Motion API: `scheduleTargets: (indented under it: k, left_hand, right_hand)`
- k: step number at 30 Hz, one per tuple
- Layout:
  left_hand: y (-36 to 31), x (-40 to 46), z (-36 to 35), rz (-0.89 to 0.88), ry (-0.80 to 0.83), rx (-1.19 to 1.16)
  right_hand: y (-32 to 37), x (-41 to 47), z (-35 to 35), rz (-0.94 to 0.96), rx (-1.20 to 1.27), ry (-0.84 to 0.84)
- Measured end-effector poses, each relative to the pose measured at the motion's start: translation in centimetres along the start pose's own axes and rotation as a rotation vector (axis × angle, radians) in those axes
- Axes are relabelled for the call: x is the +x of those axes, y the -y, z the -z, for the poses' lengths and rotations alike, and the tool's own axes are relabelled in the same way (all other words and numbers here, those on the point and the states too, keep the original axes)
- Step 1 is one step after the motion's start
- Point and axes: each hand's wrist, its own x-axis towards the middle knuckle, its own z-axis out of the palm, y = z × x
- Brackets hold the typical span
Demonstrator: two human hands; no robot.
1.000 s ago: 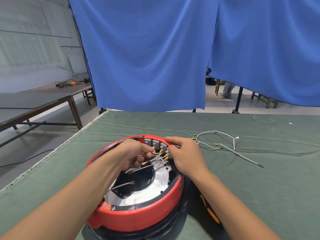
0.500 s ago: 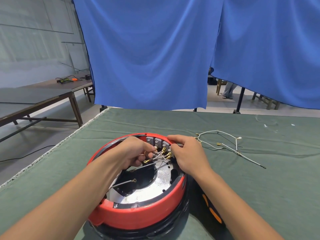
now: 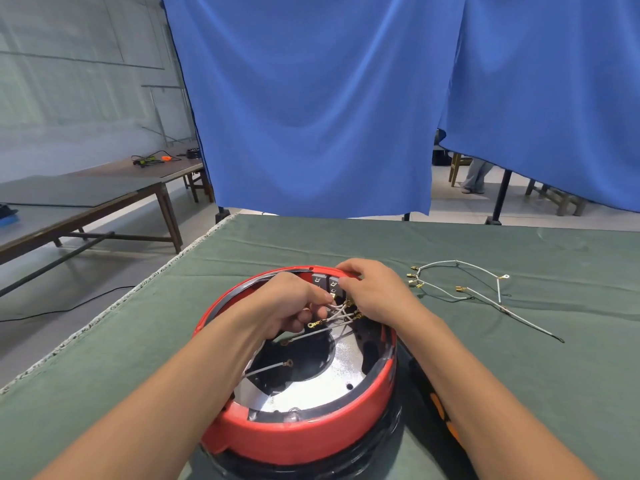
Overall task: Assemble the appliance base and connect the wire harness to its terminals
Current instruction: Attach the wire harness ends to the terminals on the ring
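**Wire harness: terminals being fitted at the far rim**

Left hand [image 3: 291,306] is pinching a white wire of the wire harness [image 3: 337,315], fingers curled round it. Right hand [image 3: 375,292] is gripping the terminal block [image 3: 327,284] just beyond its fingertips, inside the red base [image 3: 304,434]. A spare harness [image 3: 460,289] is lying right of the fingers on the surface [image 3: 519,375]. Next move is probably calling for seating one connector squarely.

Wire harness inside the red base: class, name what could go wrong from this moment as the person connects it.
1. Several white leads of the wire harness cross between the left hand and right hand, so a connector could go onto the wrong tab of the terminal block.
2. Two loose ring-ended leads lie across the red base and might snag.
3. The spare harness lies nearby and could be mixed up.
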Motion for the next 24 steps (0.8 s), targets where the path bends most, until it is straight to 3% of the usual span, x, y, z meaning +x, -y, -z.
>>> scheduleTargets:
  k: [24]
  left_hand:
    - [-0.49,0.22,-0.38,0.057,-0.003,0.032]
  right_hand:
    - [-0.8,-0.31,-0.16,0.032,0.053,-0.082]
